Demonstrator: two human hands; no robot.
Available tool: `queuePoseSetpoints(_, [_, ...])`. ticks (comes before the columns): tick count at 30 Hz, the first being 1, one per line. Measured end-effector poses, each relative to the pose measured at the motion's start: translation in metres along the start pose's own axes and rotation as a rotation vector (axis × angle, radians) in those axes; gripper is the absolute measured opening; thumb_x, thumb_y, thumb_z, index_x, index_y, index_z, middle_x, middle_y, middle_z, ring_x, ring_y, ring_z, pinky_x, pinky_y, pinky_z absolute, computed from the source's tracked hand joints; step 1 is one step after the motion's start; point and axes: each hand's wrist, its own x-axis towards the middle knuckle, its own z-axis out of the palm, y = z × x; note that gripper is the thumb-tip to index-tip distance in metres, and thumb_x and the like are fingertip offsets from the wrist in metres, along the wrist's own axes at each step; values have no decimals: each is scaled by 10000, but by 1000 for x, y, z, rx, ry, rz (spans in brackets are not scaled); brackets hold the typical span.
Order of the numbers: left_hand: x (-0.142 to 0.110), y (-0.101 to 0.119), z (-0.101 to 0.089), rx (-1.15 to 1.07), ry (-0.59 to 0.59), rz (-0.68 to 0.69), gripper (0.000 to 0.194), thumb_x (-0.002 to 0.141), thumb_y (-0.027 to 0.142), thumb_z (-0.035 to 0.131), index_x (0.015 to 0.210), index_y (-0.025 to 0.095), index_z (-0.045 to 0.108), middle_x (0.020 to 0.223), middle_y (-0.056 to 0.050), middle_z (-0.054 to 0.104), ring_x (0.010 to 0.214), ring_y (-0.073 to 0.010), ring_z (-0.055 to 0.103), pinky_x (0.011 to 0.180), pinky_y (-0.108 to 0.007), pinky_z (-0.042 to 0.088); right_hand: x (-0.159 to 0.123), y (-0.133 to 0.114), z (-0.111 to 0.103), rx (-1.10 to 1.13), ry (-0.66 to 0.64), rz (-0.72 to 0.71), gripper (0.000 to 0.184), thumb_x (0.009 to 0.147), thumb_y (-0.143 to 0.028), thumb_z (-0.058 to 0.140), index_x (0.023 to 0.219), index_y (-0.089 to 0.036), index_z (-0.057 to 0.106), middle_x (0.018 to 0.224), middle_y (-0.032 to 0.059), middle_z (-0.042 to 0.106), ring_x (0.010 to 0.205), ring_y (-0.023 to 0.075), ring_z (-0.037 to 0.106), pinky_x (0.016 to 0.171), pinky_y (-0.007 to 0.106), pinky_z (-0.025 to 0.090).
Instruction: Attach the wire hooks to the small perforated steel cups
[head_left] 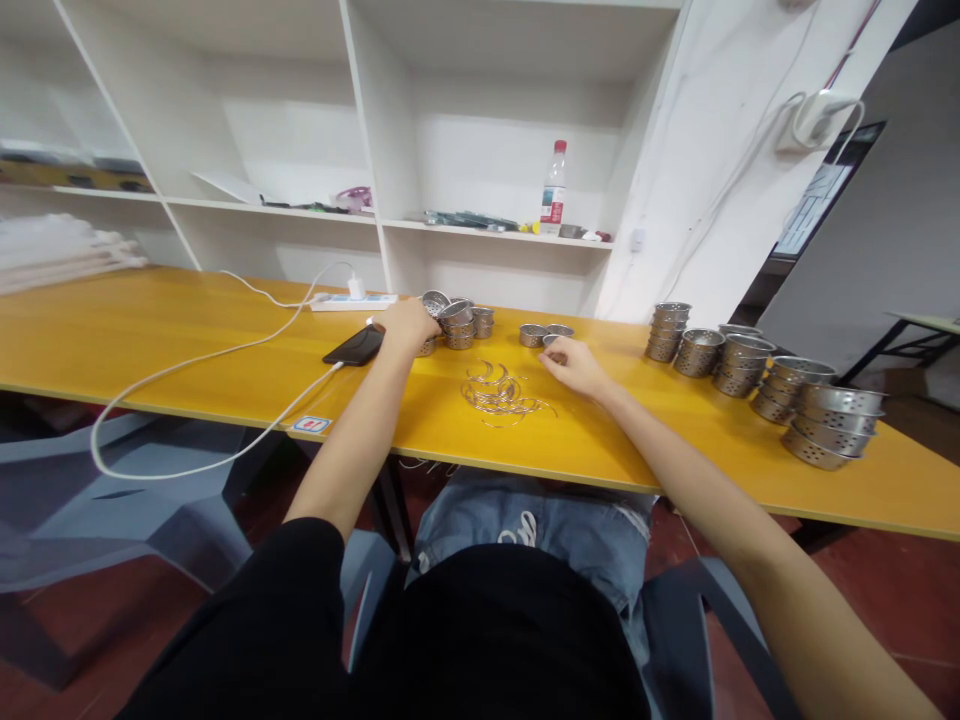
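My left hand reaches in at a cluster of perforated metal cups, its fingers closed on a tilted perforated metal cup; the fingertips are partly hidden. My right hand is closed at the rim of a low metal cup, which it partly covers. Just behind that cup stand two more low cups. Between my hands lies a loose pile of thin, curved metal rings on the yellow table.
Stacks of perforated cups line the table's right side. A black phone on a white cable lies left of my left arm, before a power strip. White shelves rise behind, holding a bottle. A grey-blue chair is at left.
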Motion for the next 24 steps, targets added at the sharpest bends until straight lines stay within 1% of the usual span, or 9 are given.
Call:
queuePoseSetpoints(3, [-2, 2, -2, -7, 53, -4, 575, 798, 445, 809, 1288, 160, 712, 1357, -257, 720, 1287, -476, 649, 1082, -652, 455, -1, -7, 2, 74, -64, 16, 151, 924, -201, 700, 785, -172, 750, 803, 51, 725, 729, 168, 627, 731, 287, 480])
queuePoseSetpoints(5, [-7, 5, -4, -28, 139, 0, 475, 869, 410, 724, 1251, 128, 722, 1331, -268, 725, 1276, -453, 652, 1104, -631, 424, -1, -13, 6, 103, -116, 33, 100, 912, -189, 731, 830, -166, 784, 860, 62, 752, 765, 170, 659, 757, 282, 507])
queuePoseSetpoints(7, [-14, 11, -7, -56, 234, 44, 397, 944, 373, 617, 1204, 97, 734, 1281, -271, 738, 1263, -425, 658, 1123, -593, 405, 0, -19, 10, 91, -172, 54, 60, 898, -169, 758, 860, -158, 803, 894, 69, 764, 775, 170, 672, 771, 283, 521])
queuePoseSetpoints(9, [-21, 19, -9, -86, 297, 154, 381, 1007, 355, 508, 1137, 95, 753, 1218, -258, 756, 1241, -398, 667, 1128, -551, 405, 2, -25, 13, 58, -231, 69, 48, 894, -141, 767, 897, -149, 814, 929, 78, 775, 777, 168, 678, 785, 284, 529])
queuePoseSetpoints(12, [-32, 34, -4, -113, 328, 377, 428, 1055, 365, 410, 1036, 140, 773, 1165, -221, 774, 1197, -369, 683, 1112, -509, 415, 8, -33, 14, -13, -310, 68, 73, 915, -97, 744, 935, -129, 806, 995, 102, 788, 841, 176, 702, 835, 279, 534])
queuePoseSetpoints(15, [-44, 52, 10, -123, 315, 558, 434, 1058, 378, 409, 986, 163, 779, 1125, -190, 789, 1128, -341, 703, 1078, -475, 432, 16, -40, 13, -134, -433, 117, 87, 958, -84, 698, 948, -115, 778, 1009, 124, 799, 877, 195, 717, 817, 268, 524])
queuePoseSetpoints(19, [-61, 71, 35, -118, 211, 734, 431, 1050, 378, 437, 931, 165, 792, 1050, -173, 809, 1014, -302, 729, 972, -411, 483, 22, -47, 15, -356, -612, 158, 129, 1012, -107, 611, 1003, -103, 740, 1052, 179, 800, 899, 239, 738, 767, 278, 505])
queuePoseSetpoints(21, [-66, 77, 45, -136, 164, 767, 414, 1046, 373, 457, 924, 168, 795, 1047, -165, 816, 990, -288, 734, 937, -387, 499, 21, -47, 17, -439, -626, 166, 146, 974, -52, 591, 1034, -92, 719, 1070, 218, 785, 915, 272, 744, 774, 302, 508])
queuePoseSetpoints(24, [-66, 79, 55, -225, 128, 766, 372, 1036, 372, 497, 931, 168, 791, 1055, -154, 821, 981, -275, 738, 918, -364, 518, 13, -38, 20, -453, -519, 216, 221, 900, 7, 581, 1069, -88, 687, 1068, 257, 763, 928, 325, 736, 812, 362, 528])
